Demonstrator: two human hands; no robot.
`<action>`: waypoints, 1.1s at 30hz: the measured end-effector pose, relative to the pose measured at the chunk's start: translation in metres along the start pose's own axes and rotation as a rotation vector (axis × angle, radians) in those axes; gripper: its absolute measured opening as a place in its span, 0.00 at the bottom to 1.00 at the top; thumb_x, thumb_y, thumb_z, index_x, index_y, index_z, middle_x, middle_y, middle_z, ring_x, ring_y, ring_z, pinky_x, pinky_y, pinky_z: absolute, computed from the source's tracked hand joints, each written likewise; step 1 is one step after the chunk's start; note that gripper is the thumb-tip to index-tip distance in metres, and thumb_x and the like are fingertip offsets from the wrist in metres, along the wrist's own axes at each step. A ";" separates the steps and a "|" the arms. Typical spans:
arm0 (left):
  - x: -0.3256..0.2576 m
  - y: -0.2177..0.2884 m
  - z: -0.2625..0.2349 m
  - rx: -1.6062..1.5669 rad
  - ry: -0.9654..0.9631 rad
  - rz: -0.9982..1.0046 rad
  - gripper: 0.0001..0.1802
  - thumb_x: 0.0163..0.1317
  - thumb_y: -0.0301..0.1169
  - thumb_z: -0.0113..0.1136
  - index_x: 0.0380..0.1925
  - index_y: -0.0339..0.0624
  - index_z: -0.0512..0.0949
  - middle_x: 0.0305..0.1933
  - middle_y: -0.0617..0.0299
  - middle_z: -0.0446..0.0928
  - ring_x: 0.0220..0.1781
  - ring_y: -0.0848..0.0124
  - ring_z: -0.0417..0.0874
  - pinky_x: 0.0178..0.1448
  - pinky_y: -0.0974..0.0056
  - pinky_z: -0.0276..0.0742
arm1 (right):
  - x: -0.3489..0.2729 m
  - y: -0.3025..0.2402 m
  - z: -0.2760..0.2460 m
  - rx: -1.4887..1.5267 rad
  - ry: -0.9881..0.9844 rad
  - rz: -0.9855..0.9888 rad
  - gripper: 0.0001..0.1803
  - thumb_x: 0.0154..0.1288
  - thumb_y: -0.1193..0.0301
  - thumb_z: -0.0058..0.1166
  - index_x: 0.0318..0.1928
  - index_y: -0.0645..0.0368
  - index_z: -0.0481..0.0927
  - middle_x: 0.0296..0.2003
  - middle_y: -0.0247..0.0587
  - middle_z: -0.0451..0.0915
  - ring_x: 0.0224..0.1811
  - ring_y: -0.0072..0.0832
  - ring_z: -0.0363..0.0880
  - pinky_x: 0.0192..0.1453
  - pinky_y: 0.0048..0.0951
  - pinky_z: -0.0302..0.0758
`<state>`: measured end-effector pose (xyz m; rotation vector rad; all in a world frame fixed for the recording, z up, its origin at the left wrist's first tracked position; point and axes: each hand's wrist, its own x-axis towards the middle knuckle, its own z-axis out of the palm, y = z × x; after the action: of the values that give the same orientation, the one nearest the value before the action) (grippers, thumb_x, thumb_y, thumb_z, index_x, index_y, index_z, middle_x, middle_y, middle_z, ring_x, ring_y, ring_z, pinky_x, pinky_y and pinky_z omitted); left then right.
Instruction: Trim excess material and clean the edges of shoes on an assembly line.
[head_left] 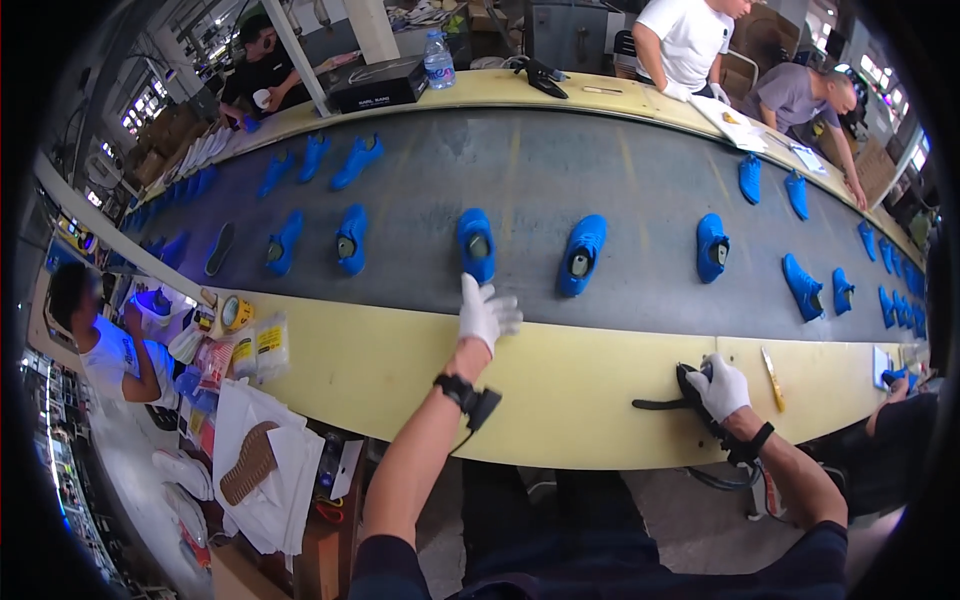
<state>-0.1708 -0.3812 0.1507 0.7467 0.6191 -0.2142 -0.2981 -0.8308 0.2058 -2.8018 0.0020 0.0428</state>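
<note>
My left hand (488, 314), in a white glove, reaches over the near edge of the dark conveyor belt (640, 290). Its fingers are spread, the tips at the heel of a blue shoe (476, 232); whether they touch it I cannot tell. On the yellow ledge to the right, my gloved right hand (722, 388) is closed round a black hand tool (690, 382), its kind partly hidden by the hand. Another blue shoe (583, 255) lies to the right of the first, and a further blue shoe (711, 248) sits beyond that. Both have pale inserts showing in their openings.
A yellow-handled knife (773, 380) lies right of my right hand. Left on the ledge are a tape roll (237, 314) and plastic bags (262, 348). A brown sole (250, 463) rests on white paper. Across the belt stand a water bottle (438, 60) and a black box (378, 84). Several people work around.
</note>
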 end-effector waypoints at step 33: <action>-0.140 -0.156 -0.066 2.084 0.059 1.054 0.34 0.73 0.44 0.61 0.75 0.42 0.70 0.84 0.44 0.63 0.87 0.46 0.58 0.89 0.38 0.47 | -0.028 -0.005 -0.029 -0.024 0.015 -0.036 0.26 0.76 0.47 0.58 0.45 0.62 0.82 0.37 0.61 0.89 0.41 0.61 0.89 0.48 0.56 0.84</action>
<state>-0.3742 -0.4534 0.1081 2.9431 -0.2866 0.2657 -0.3252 -0.8361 0.2356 -2.8256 -0.0450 0.0132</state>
